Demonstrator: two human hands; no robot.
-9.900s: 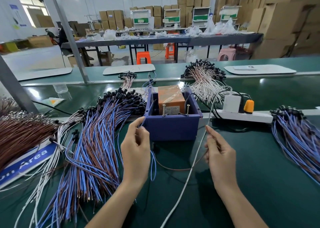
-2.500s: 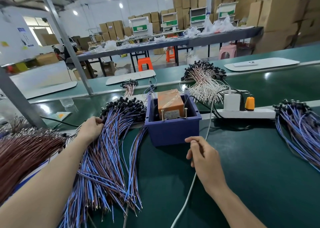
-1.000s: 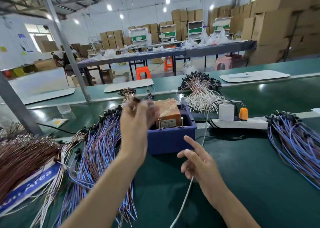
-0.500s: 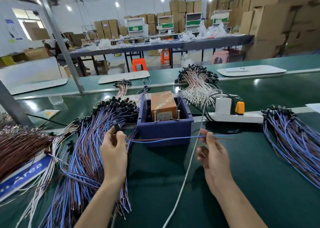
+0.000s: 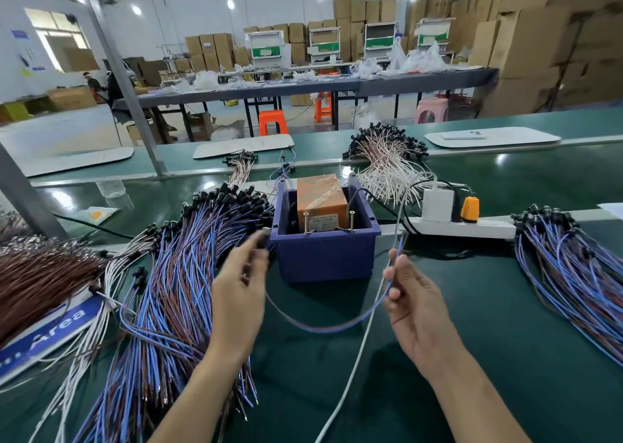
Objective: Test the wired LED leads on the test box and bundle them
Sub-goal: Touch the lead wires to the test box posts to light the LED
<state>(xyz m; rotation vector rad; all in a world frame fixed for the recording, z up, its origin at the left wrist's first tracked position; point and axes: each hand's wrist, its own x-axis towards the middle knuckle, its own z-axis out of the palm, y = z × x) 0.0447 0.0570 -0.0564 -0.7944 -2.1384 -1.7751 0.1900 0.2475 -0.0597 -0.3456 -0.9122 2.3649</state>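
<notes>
One blue-and-brown LED lead [image 5: 323, 326] sags in a loop between my two hands, in front of the test box. My left hand [image 5: 241, 294] pinches its black LED head near the box's left corner. My right hand [image 5: 413, 302] pinches the wire near its bare ends, which point up beside the box's right corner. The test box is a dark blue bin [image 5: 325, 257] holding an orange unit [image 5: 320, 203] with two upright screw contacts [image 5: 306, 222]. A big pile of blue-brown leads [image 5: 175, 291] lies left of my left hand.
More blue leads [image 5: 573, 274] lie at the right, white leads [image 5: 387, 169] behind the box, brown ones [image 5: 37, 277] far left. A white power strip [image 5: 472, 228] with plugs sits right of the box. A white cable [image 5: 354, 368] runs toward me across the green mat.
The lead, stretched taut between my hands half a second ago, now hangs slack. My left hand lifted the LED head toward the box; my right hand turned the wire ends upward.
</notes>
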